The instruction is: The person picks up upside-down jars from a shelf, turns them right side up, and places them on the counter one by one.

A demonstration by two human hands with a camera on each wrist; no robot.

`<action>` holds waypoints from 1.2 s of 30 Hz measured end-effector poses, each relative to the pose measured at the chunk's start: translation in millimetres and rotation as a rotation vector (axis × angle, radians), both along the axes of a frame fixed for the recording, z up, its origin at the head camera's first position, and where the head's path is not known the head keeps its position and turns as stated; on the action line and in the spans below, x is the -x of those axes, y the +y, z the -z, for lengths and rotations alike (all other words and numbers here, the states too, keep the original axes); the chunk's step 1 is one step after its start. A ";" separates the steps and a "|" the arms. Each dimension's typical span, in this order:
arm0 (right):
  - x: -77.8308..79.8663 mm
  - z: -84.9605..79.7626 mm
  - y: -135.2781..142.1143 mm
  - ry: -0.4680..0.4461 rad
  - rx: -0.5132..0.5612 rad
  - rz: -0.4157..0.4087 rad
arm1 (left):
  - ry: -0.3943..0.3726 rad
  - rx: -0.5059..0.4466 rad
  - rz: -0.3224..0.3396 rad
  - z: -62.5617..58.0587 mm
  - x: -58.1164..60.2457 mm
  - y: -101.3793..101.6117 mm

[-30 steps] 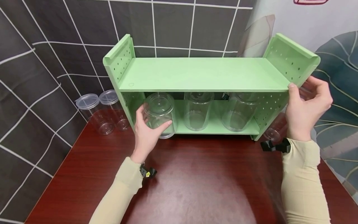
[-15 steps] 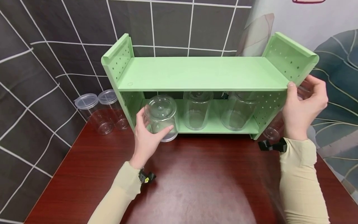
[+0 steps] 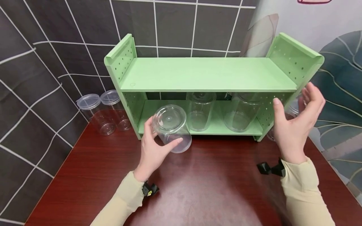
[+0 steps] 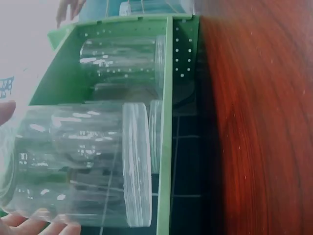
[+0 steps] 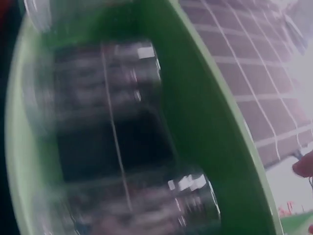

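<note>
A wide clear plastic jar (image 3: 171, 124) is in my left hand (image 3: 152, 149), thumb on its near side and fingers around its left side. It stands out in front of the lower shelf, tilted; a ridged rim (image 4: 137, 166) at its lower end shows in the left wrist view. Two more clear jars, a middle jar (image 3: 199, 116) and a right jar (image 3: 241, 116), stand on the lower level of the green shelf rack (image 3: 209, 75). My right hand (image 3: 297, 128) is off the rack, in front of its right side panel, fingers spread and holding nothing.
Two lidded clear jars (image 3: 96, 113) stand on the red-brown table (image 3: 198, 188) left of the rack. Another clear container (image 3: 292, 110) is partly hidden behind my right hand. A dark tiled wall (image 3: 175, 28) rises behind. The right wrist view is blurred.
My left hand has drawn the jar out of the lower shelf, forward and to the right. My right hand has let go of the rack's right side and moved left and toward me.
</note>
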State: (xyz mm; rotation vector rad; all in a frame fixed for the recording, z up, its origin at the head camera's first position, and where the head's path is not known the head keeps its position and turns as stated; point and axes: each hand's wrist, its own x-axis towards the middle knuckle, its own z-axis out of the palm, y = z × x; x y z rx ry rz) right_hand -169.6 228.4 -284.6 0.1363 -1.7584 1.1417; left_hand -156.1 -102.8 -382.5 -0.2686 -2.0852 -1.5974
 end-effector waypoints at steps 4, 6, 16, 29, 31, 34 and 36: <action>-9.8 5.7 -17.3 0.073 -0.079 -0.168 | 0.037 -0.019 0.066 2.2 -3.1 3.5; -13.5 9.5 -24.9 0.057 -0.177 -0.279 | 0.063 -0.030 0.111 3.4 -4.8 4.8; -4.9 76.8 -44.0 -0.399 -0.606 -0.725 | 0.079 -0.032 0.233 6.4 -12.4 11.9; -1.1 100.5 -61.2 -0.566 -0.543 -0.881 | 0.151 -0.095 0.380 12.6 -14.1 15.0; -0.9 101.0 -60.6 -0.564 -0.540 -0.881 | 0.151 -0.082 0.386 12.1 -13.7 14.9; -0.9 101.7 -59.3 -0.561 -0.539 -0.862 | 0.143 -0.049 0.381 12.0 -13.2 13.3; -0.6 101.3 -58.1 -0.554 -0.537 -0.844 | 0.136 -0.030 0.379 12.3 -12.4 11.8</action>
